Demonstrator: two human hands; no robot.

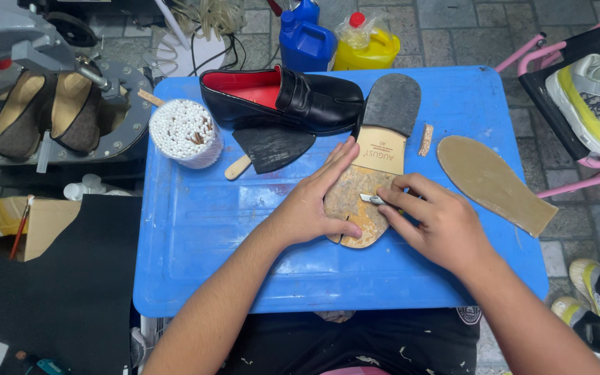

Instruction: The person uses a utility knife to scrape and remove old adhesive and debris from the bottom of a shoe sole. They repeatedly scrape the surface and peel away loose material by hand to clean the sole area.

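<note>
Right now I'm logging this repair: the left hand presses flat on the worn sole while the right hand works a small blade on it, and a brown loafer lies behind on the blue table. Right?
Nearly. In the head view the loafer is black with a red lining, not brown. The rest stands: left hand flat on the sole, right hand with the blade, blue table.

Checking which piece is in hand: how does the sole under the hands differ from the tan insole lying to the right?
The sole has a grey heel and a worn, blotchy front; the tan insole is plain and even. The left hand pins the sole while the right hand holds a small blade to it; the insole lies untouched. Both lie flat on the blue table.
</note>
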